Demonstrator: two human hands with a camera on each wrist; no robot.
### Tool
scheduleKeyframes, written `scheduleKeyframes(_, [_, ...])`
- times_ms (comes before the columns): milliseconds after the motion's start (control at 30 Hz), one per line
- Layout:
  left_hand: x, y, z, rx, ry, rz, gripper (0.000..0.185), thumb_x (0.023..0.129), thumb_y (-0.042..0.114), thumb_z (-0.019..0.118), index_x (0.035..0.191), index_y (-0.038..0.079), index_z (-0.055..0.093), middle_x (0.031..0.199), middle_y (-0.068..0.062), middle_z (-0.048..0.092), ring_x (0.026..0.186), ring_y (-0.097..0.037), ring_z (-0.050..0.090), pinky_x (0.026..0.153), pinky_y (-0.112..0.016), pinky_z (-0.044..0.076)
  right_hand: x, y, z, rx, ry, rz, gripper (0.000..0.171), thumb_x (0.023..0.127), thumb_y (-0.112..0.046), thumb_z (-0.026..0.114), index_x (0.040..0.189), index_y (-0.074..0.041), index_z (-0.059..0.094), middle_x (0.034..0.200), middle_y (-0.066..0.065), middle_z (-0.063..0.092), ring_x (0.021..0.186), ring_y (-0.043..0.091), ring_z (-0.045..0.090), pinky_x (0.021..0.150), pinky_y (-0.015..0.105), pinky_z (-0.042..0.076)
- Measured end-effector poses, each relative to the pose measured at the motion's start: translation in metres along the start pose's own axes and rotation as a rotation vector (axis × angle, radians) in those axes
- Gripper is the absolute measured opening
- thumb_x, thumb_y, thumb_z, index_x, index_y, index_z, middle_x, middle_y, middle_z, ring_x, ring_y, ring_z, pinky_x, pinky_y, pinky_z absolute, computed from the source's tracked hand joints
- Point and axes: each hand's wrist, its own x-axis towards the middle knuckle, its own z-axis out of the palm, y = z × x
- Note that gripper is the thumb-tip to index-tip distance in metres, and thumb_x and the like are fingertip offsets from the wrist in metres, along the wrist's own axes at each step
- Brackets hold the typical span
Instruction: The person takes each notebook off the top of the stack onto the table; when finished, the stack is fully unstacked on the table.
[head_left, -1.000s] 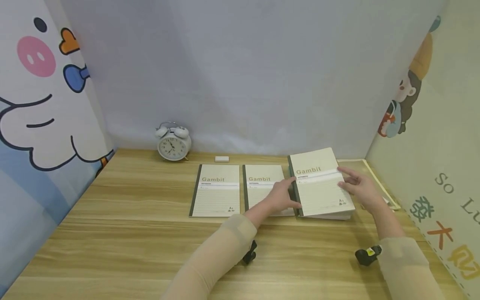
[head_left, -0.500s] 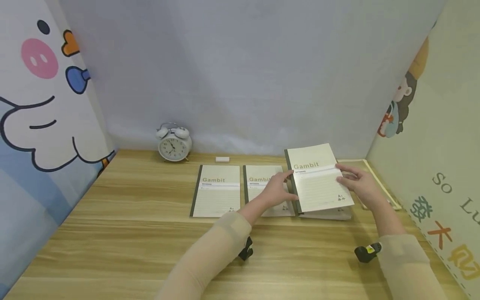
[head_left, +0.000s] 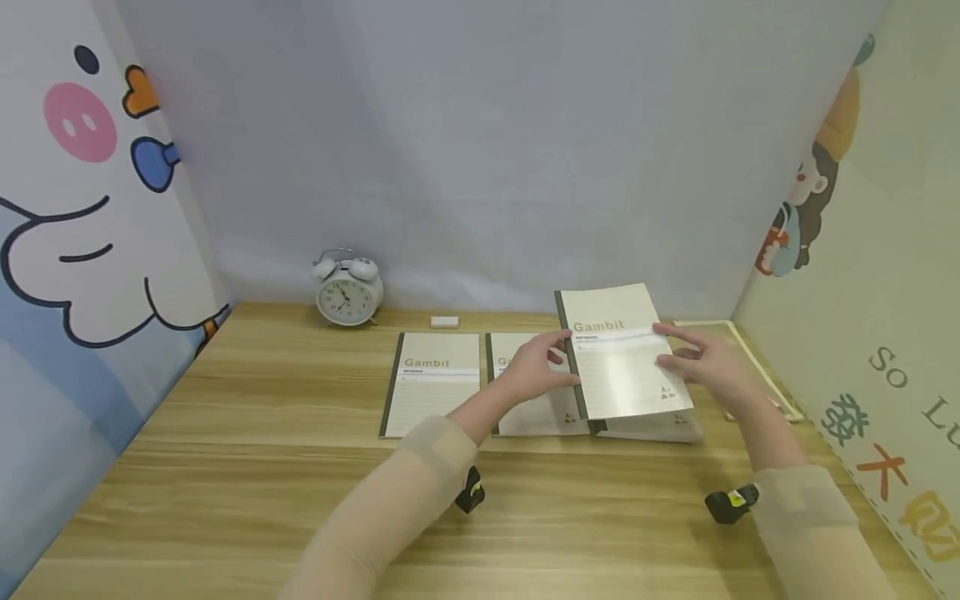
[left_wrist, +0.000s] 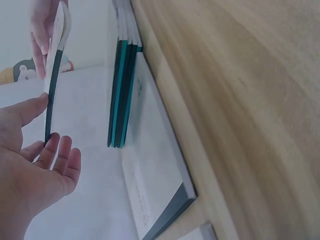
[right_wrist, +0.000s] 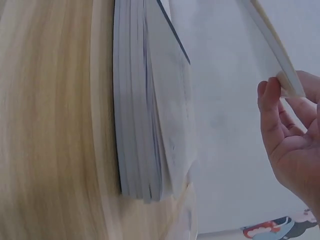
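From the head view, the lifted notebook (head_left: 618, 354) carries the word "Gambit" in gold across its pale cover, with a small line beneath too fine to read. It is raised clear of a stack of notebooks (head_left: 652, 425) near the counter's (head_left: 262, 467) right edge, towards the back. The left hand (head_left: 536, 371) pinches its dark spine side and the right hand (head_left: 701, 362) grips its right edge. Two more notebooks lie flat side by side to the left: the left flat notebook (head_left: 435, 383) reads "Gambit" too, while the middle flat notebook (head_left: 528, 400) is partly covered by the left hand. A white alarm clock (head_left: 347, 287) stands at the back edge, a small white eraser (head_left: 444, 320) just beside it.

From the left wrist, the thumb and fingers (left_wrist: 55, 155) curl against the dark spine, the notebook (left_wrist: 56, 55) seen edge-on.

From the right wrist, fingers (right_wrist: 270, 115) wrap the notebook's (right_wrist: 272, 47) edge, probably a corner; the stack (right_wrist: 142, 110) lies apart from it on the counter.
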Motion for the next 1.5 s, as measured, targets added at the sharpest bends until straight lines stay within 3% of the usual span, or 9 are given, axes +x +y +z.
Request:
scheduleKeyframes(300, [-0.008,0.002,-0.025,-0.015,0.004,0.001,0.075,0.082,0.023,0.074,0.146,0.012,0.036,0.13,-0.007,0.054,0.111,-0.02,0.055,0.087,-0.032,0.049,0.006,-0.024,0.007,0.102,-0.019,0.027,0.069,0.087,-0.038,0.066,0.146,-0.021,0.036,0.157,0.011,0.015,0.136,0.043,0.029,0.102,0.058,0.035])
scheduleKeyframes(467, [-0.012,0.003,-0.037,-0.031,0.017,0.0,0.076,0.082,0.022,0.074,0.146,0.014,0.035,0.131,-0.006,0.051,0.112,-0.02,0.054,0.086,-0.032,0.049,0.011,-0.034,0.01,0.134,-0.01,0.021,0.069,0.087,-0.037,0.067,0.146,-0.02,0.037,0.155,0.013,0.022,0.131,0.038,0.039,0.101,0.054,0.038])
scheduleKeyframes(700, [-0.019,0.004,-0.058,-0.045,0.028,0.018,0.077,0.082,0.023,0.074,0.147,0.015,0.034,0.13,-0.005,0.051,0.111,-0.019,0.052,0.085,-0.034,0.049,0.014,-0.055,0.014,0.11,-0.003,0.007,0.065,0.087,-0.036,0.067,0.144,-0.019,0.04,0.145,0.014,0.041,0.115,0.021,0.056,0.086,0.032,0.047])
scheduleKeyframes(800, [-0.024,0.003,-0.068,-0.041,0.027,0.018,0.076,0.082,0.024,0.075,0.146,0.016,0.035,0.13,-0.005,0.051,0.111,-0.019,0.051,0.085,-0.035,0.048,0.016,-0.062,0.018,0.12,-0.008,0.016,0.064,0.087,-0.036,0.067,0.144,-0.019,0.042,0.139,0.014,0.048,0.107,0.017,0.059,0.085,0.031,0.046])
scheduleKeyframes(1033, [-0.035,0.001,-0.09,-0.071,0.027,0.002,0.078,0.081,0.021,0.075,0.147,0.015,0.033,0.128,-0.006,0.049,0.113,-0.02,0.049,0.087,-0.034,0.048,0.024,-0.075,0.031,0.172,-0.021,0.012,0.064,0.085,-0.035,0.07,0.142,-0.017,0.045,0.149,0.012,0.034,0.13,0.033,0.042,0.1,0.05,0.038])
scheduleKeyframes(1200, [-0.043,-0.004,-0.107,-0.06,0.066,0.022,0.076,0.082,0.021,0.074,0.147,0.014,0.034,0.124,-0.006,0.05,0.111,-0.021,0.049,0.092,-0.036,0.046,0.029,-0.086,0.041,0.201,-0.051,-0.019,0.067,0.084,-0.032,0.072,0.143,-0.021,0.043,0.147,0.012,0.036,0.121,0.031,0.05,0.097,0.048,0.041])
scheduleKeyframes(1333, [-0.05,-0.011,-0.12,-0.072,0.103,0.034,0.072,0.084,0.021,0.072,0.146,0.014,0.036,0.122,-0.007,0.051,0.112,-0.025,0.049,0.093,-0.038,0.044,0.03,-0.096,0.052,0.215,-0.096,-0.076,0.07,0.084,-0.027,0.072,0.146,-0.024,0.038,0.152,0.009,0.028,0.125,0.034,0.045,0.096,0.049,0.043])
scheduleKeyframes(1400, [-0.055,-0.014,-0.126,-0.097,0.12,0.03,0.07,0.084,0.02,0.071,0.145,0.013,0.037,0.121,-0.009,0.051,0.113,-0.028,0.049,0.094,-0.04,0.043,0.031,-0.101,0.058,0.241,-0.124,-0.104,0.071,0.085,-0.024,0.071,0.146,-0.024,0.037,0.153,0.007,0.025,0.124,0.037,0.045,0.092,0.045,0.047])
scheduleKeyframes(1500, [-0.063,-0.019,-0.135,-0.11,0.156,0.028,0.068,0.084,0.018,0.071,0.144,0.013,0.038,0.119,-0.011,0.053,0.113,-0.029,0.049,0.095,-0.04,0.043,0.031,-0.108,0.067,0.282,-0.155,-0.149,0.071,0.084,-0.02,0.072,0.146,-0.022,0.037,0.153,0.003,0.025,0.114,0.029,0.05,0.081,0.032,0.052])
